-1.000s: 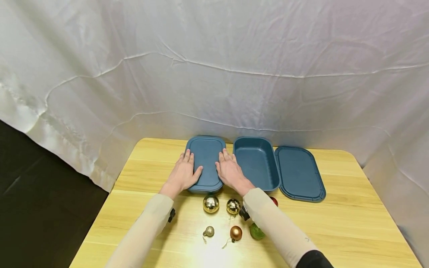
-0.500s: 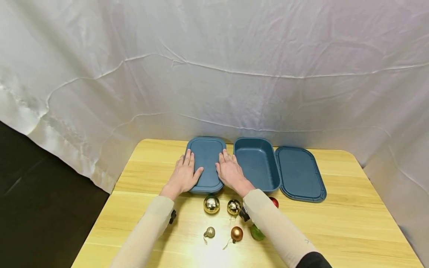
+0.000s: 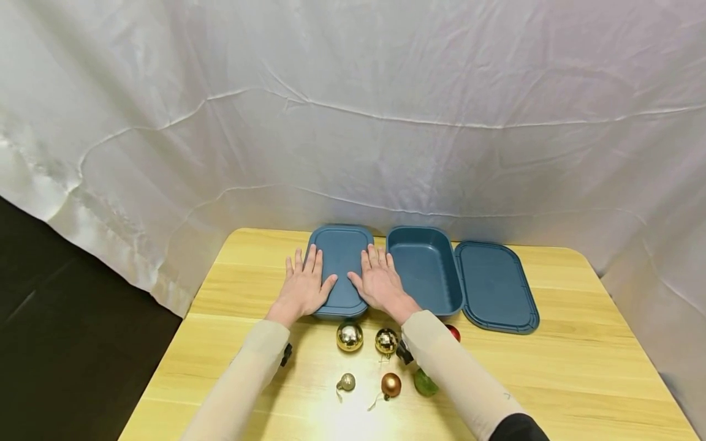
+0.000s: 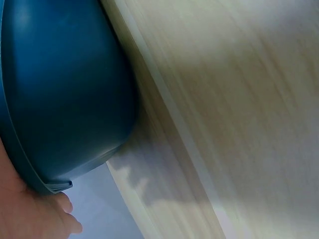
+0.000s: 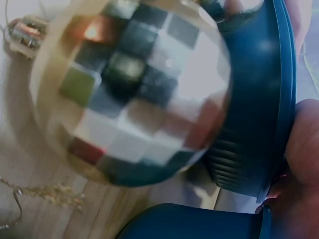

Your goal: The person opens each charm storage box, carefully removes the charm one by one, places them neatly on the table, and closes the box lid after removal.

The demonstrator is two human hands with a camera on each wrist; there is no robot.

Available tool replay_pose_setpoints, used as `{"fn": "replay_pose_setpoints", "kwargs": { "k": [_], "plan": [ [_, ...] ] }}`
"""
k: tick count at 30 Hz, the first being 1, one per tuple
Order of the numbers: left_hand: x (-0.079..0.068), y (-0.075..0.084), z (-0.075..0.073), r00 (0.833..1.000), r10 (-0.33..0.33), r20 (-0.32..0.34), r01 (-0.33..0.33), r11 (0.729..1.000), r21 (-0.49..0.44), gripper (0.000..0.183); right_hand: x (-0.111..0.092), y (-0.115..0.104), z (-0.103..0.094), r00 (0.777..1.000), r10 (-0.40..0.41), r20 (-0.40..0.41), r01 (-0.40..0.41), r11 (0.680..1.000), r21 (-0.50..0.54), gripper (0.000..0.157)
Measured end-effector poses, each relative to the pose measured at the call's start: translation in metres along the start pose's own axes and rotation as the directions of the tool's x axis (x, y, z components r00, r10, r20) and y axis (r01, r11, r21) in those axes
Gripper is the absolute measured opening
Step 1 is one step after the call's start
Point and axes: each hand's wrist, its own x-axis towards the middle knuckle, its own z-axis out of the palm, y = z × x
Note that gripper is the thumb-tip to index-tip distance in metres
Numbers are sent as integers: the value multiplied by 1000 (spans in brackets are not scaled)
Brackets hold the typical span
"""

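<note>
A lidded blue box [image 3: 341, 263] stands at the back of the table. My left hand [image 3: 303, 289] lies spread on the left edge of its lid, the thumb reaching inward. On the right edge rests my right hand [image 3: 382, 285], fingers straight and pointing away, thumb out across the lid. The left wrist view shows the box's side wall [image 4: 70, 94] with part of the left hand [image 4: 35, 214] at its rim. Filling much of the right wrist view is a mirrored gold bauble [image 5: 139, 94], in front of the box. What the lidded box contains is hidden.
Right of the lidded box stands an open blue box [image 3: 423, 269], and beside it lies a loose lid [image 3: 496, 286]. Nearer are a shiny gold bauble [image 3: 350, 337], a small glittery one [image 3: 347, 382], a copper one [image 3: 391, 384], a green one [image 3: 425, 383] and a red one [image 3: 454, 332], partly behind the right sleeve.
The fingers of both hands have spread wider, and the right thumb has moved out from the hand over the lid. Boxes and baubles keep their places.
</note>
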Motion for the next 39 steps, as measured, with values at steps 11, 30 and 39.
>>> {"fn": "replay_pose_setpoints", "kwargs": {
  "k": [11, 30, 39],
  "plan": [
    [0, 2, 2, 1000, -9, 7, 9, 1000, 16, 81, -1, 4, 1, 1000, 11, 22, -12, 999, 30, 78],
    [15, 8, -8, 985, 119, -128, -127, 990, -62, 69, -11, 32, -12, 988, -6, -157, 45, 967, 250, 69],
    [22, 51, -23, 897, 93, -432, -242, 922, -303, 32, -24, 63, -22, 932, 110, -346, 51, 905, 423, 36]
  ]
}}
